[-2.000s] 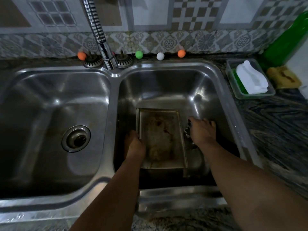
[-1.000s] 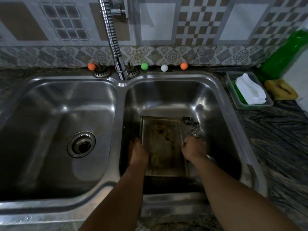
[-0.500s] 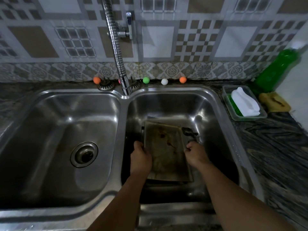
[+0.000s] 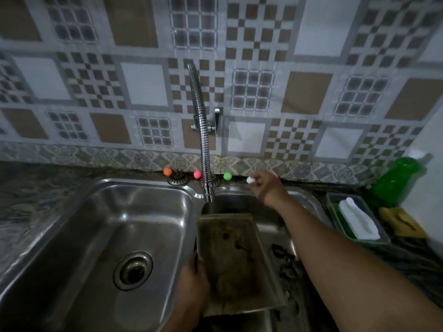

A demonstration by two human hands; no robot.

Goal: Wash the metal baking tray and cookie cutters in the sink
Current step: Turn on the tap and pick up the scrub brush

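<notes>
The stained metal baking tray (image 4: 235, 259) stands tilted in the right sink basin (image 4: 304, 202), its far edge under the spout of the flexible faucet (image 4: 203, 152). My left hand (image 4: 193, 274) grips the tray's left rim. Dark cookie cutters (image 4: 285, 259) lie on the basin floor just right of the tray, partly under my right forearm. My right hand (image 4: 267, 188) is stretched to the back ledge with curled fingers, the fingertips at a small white ball (image 4: 250, 180). Whether it holds the ball is unclear.
The left basin (image 4: 72, 236) has a drain (image 4: 133, 270). Orange (image 4: 167, 171), pink (image 4: 197, 174) and green (image 4: 227, 176) balls sit on the back ledge. At the right stand a green bottle (image 4: 393, 178), a clear box with a white scrubber (image 4: 357, 219) and a yellow sponge (image 4: 402, 221). A tap lever (image 4: 217, 118) is on the wall.
My right hand has let go of the tray and reached up to the back ledge. The left hand alone now holds the tray, lifted and tilted toward the faucet. The view has tipped upward.
</notes>
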